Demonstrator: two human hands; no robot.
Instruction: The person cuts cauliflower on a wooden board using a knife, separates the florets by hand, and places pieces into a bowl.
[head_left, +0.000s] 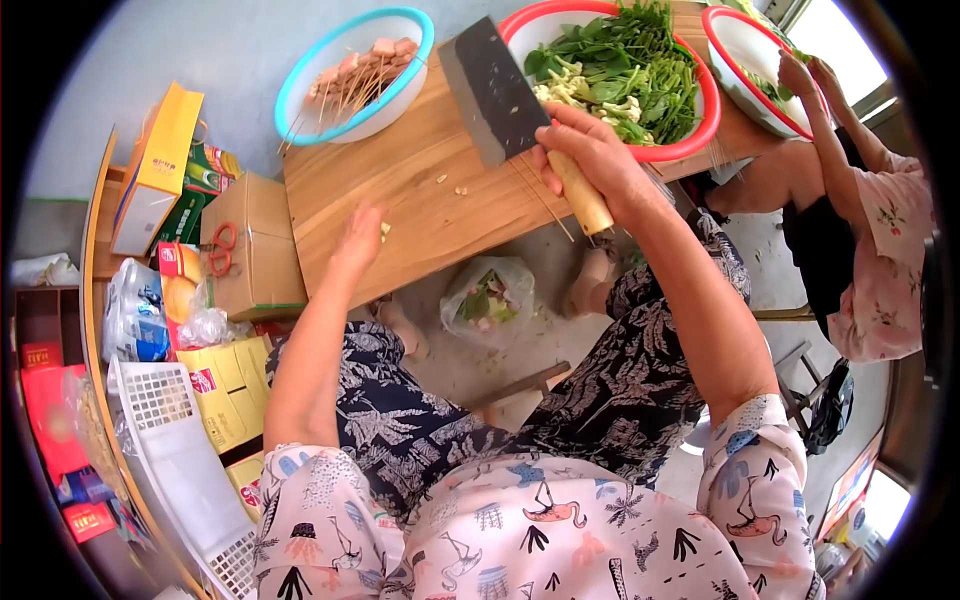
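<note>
My right hand [590, 160] grips the wooden handle of a cleaver [495, 95], whose broad dark blade is raised over the wooden table [420, 170] with pale specks stuck to it. Low over the table's near left edge is my left hand [360, 238], its fingers drawn together; pale bits [386, 231] show right beside them, and what lies inside the fingers is hidden. A few more pale crumbs [441, 179] are scattered on the wood. Thin wooden skewers [545, 200] lie by the near edge, under the cleaver handle.
A blue-rimmed basin [290, 95] holds skewered meat. Beyond the cleaver, a red-rimmed basin [710, 95] contains leafy greens and cauliflower. Another person's hands [808, 75] are over a second red-rimmed basin [715, 40]. Boxes [255, 235] with red scissors [222, 250] stand left; a scrap bag [488, 300] sits below.
</note>
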